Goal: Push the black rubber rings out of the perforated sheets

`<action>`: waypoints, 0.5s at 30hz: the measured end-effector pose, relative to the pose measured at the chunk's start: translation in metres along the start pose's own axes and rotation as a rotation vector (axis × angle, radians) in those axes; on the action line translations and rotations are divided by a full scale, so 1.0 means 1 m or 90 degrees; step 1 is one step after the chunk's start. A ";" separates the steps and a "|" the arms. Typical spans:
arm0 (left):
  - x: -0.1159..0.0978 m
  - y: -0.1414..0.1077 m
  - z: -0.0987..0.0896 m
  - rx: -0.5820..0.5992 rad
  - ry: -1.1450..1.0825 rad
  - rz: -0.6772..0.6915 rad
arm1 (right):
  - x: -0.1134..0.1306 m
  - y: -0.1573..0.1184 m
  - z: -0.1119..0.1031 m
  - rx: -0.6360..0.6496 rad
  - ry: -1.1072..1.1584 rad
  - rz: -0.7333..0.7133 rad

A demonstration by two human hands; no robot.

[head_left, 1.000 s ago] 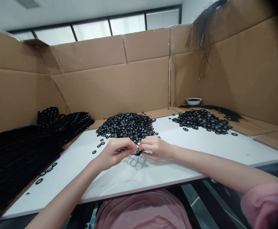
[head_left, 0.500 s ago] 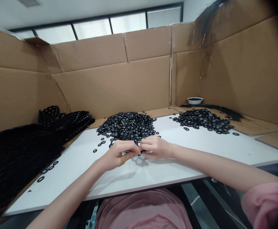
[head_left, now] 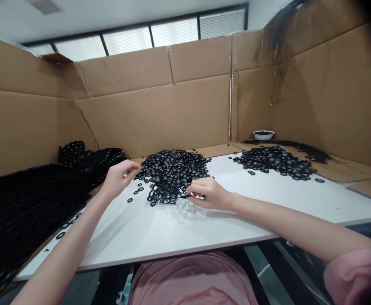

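Observation:
My right hand (head_left: 210,193) is closed, its thumb and fingers pinching the edge of a net of linked black rings (head_left: 163,193). The net lies on the white board in front of a large heap of loose black rings (head_left: 175,163), and its pale shadow falls on the board below. Raised at the left of that heap is my left hand (head_left: 121,176), thumb and fingertips pressed together. Whatever it may pinch is too small to make out.
A second heap of black rings (head_left: 276,161) lies on the right of the white board (head_left: 134,245). Dark netting (head_left: 29,203) fills the left side. A white bowl (head_left: 263,135) stands at the back right. Cardboard walls (head_left: 153,114) enclose the board.
My left hand has moved up and left, away from my right hand. More of the ring net now shows between them. My right hand has stayed nearly in place.

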State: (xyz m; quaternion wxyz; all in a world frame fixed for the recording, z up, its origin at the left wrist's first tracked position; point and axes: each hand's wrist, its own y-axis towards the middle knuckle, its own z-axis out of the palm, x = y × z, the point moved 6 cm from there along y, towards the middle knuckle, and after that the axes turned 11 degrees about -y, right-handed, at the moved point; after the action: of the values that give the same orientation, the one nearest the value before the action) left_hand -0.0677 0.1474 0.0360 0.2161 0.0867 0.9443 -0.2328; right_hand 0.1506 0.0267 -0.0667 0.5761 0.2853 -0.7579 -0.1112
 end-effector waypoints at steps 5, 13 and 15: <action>0.058 -0.005 0.003 0.080 0.235 -0.056 | 0.001 -0.003 0.006 0.021 0.074 0.079; 0.088 -0.012 0.007 0.143 0.199 -0.158 | -0.008 0.002 -0.003 0.008 0.239 0.201; 0.089 -0.013 0.009 0.160 0.178 -0.177 | -0.010 0.002 -0.001 0.022 0.280 0.230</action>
State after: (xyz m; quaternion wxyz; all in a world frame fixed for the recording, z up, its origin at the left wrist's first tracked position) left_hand -0.1470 0.1371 -0.0060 0.0363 0.0133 0.9314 -0.3619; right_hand 0.1530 0.0342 -0.0729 0.7320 0.1731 -0.6552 0.0707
